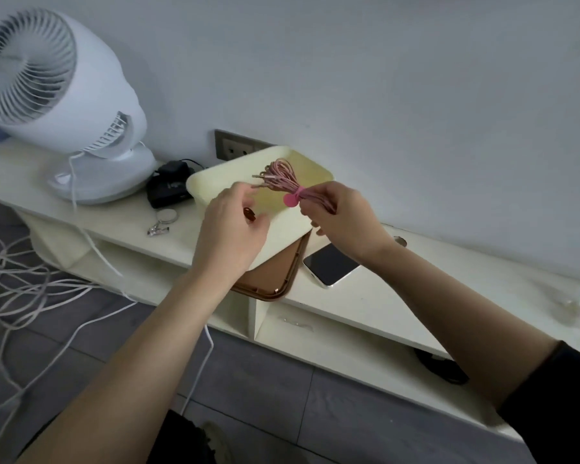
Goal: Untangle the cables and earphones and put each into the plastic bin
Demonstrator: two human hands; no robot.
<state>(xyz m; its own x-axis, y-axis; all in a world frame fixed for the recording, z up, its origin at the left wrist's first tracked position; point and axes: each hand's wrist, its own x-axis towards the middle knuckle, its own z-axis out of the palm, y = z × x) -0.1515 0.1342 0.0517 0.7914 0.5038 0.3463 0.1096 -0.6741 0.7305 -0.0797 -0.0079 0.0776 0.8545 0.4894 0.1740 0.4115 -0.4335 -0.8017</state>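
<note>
Head view: a long cream shelf unit (382,296) stands along a pale wall. A white fan (47,95) stands on its left end. A tangle of white cables (31,279) lies on the grey floor below and left of the shelf. The cream plastic bin (215,177) sits on the shelf top, resting on a brown tray (268,283) whose corner overhangs the front edge. A phone (332,264) lies face up just right of the tray, and a black adapter (169,189) lies just left of the bin.

The left hand (235,226) hangs over the bin's near left side, fingers relaxed and loosely bent and gripping nothing. Its fingertips are close to the plug ends of the cable; contact cannot be told. The right hand (342,222) pinches a coiled pink cable bundle (282,177) between thumb and fingers. It holds the bundle above the bin's open interior, loops fanning up and left. A pink tie (293,197) wraps the bundle just beside the pinching fingertips. A small brown object (248,214) shows beside the left palm, identity unclear.
</note>
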